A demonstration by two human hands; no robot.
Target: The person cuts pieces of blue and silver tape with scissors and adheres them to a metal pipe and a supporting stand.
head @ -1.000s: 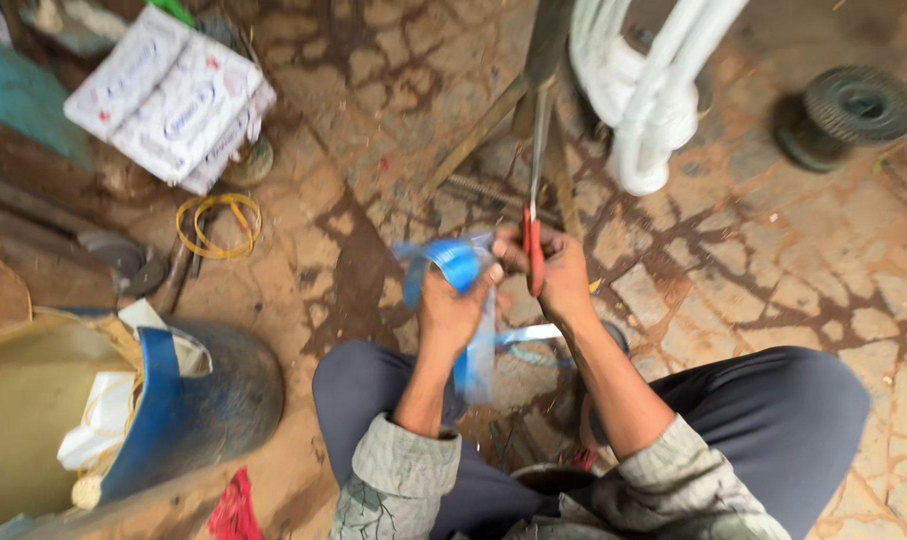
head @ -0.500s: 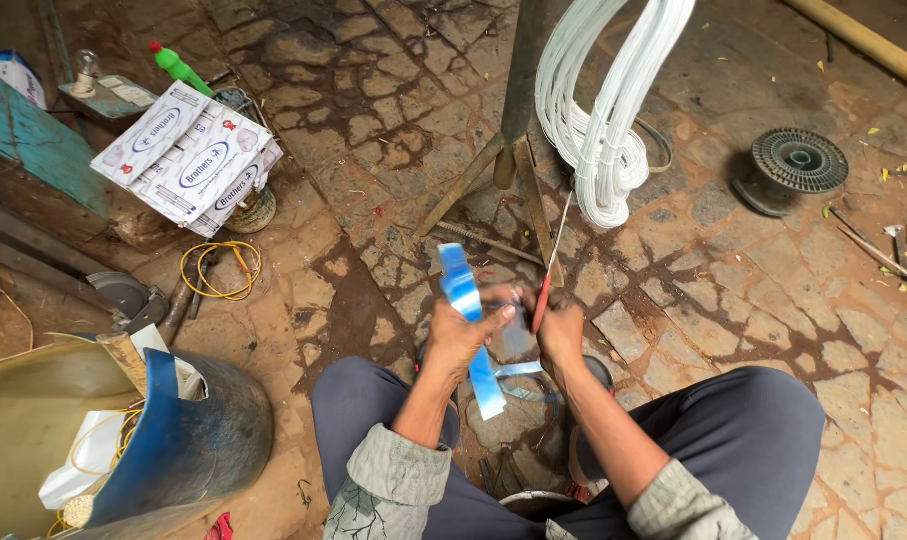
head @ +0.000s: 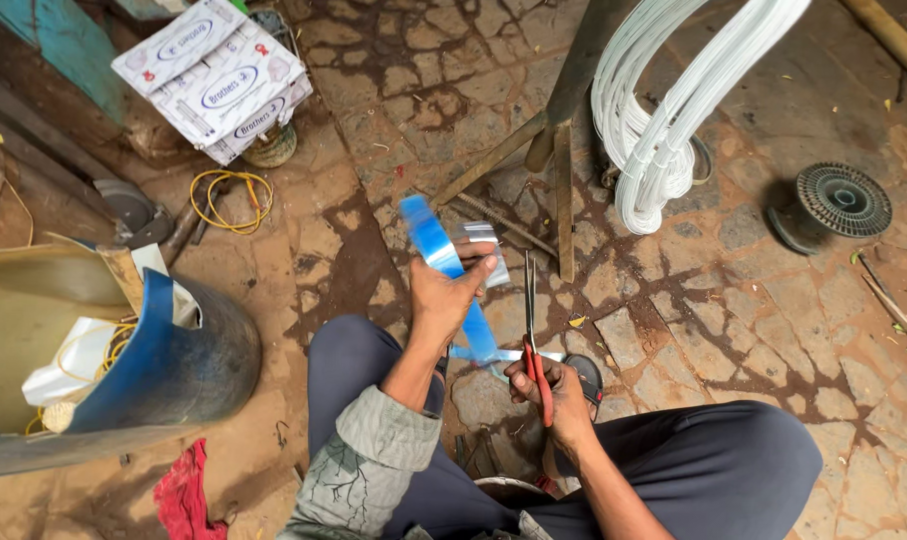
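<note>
My left hand [head: 450, 292] grips a long blue strip of thin sheet [head: 434, 240] that runs from the upper left down past my wrist. A small silvery piece shows at my fingertips. My right hand [head: 559, 390] holds red-handled scissors [head: 532, 330], blades pointing up and away, just right of the strip. I sit low with both knees spread, dark trousers either side of the hands.
A coil of white wire [head: 664, 120] hangs from a rusty metal stand [head: 564, 150]. A black spool [head: 839, 200] lies at right. A blue drum [head: 174, 350], yellow wire loop [head: 232, 198], white cartons [head: 214, 80] and red rag [head: 184, 495] lie at left on the stone floor.
The blue strip has swung out to the upper left in my left hand. My right hand with the scissors has dropped lower and to the right, away from the strip.
</note>
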